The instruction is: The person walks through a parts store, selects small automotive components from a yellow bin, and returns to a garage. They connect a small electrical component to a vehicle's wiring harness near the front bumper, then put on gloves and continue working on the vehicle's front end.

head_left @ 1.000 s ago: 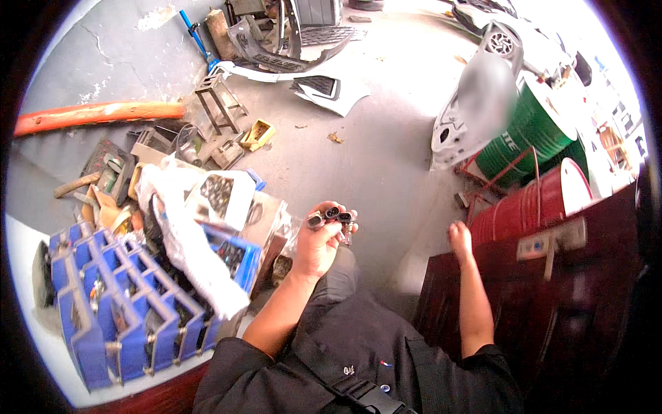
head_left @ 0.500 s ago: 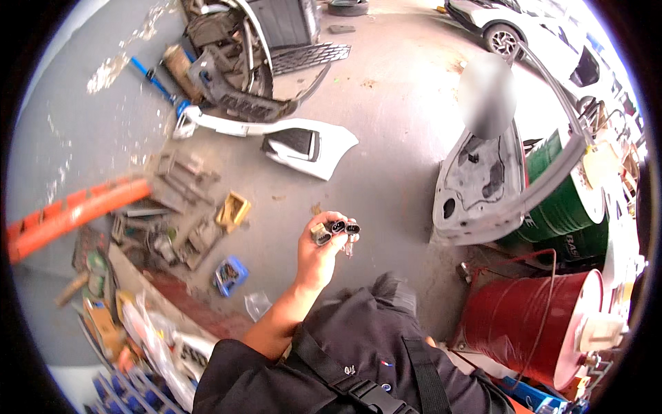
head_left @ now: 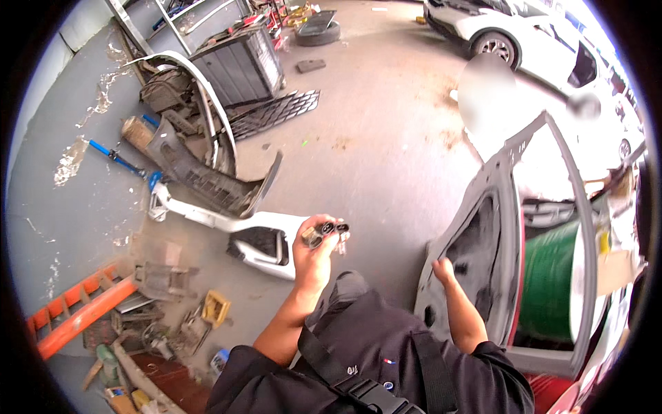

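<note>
My left hand [head_left: 314, 252] is closed around a bundle of several small car parts with black connector sockets [head_left: 328, 228], held up in front of my chest. One part looks pale and tan at its end, and clear bits hang below the fingers. On the right, my right hand [head_left: 443, 269] is at the near face of a bare grey car door [head_left: 476, 234] with an open window frame. That hand is small in view and its fingers are hard to make out; I cannot tell whether it touches the door.
A white bumper-like panel [head_left: 276, 222] lies ahead on the left, near a dark bumper piece [head_left: 207, 176]. An orange ladder [head_left: 83, 317] leans at the left. Behind the door stands a green drum [head_left: 548, 283]. A white car [head_left: 531, 45] is parked at the far right.
My view has shifted forward, so the door and white panel sit nearer. My right arm has come into sight beside the door. My left hand keeps holding the parts.
</note>
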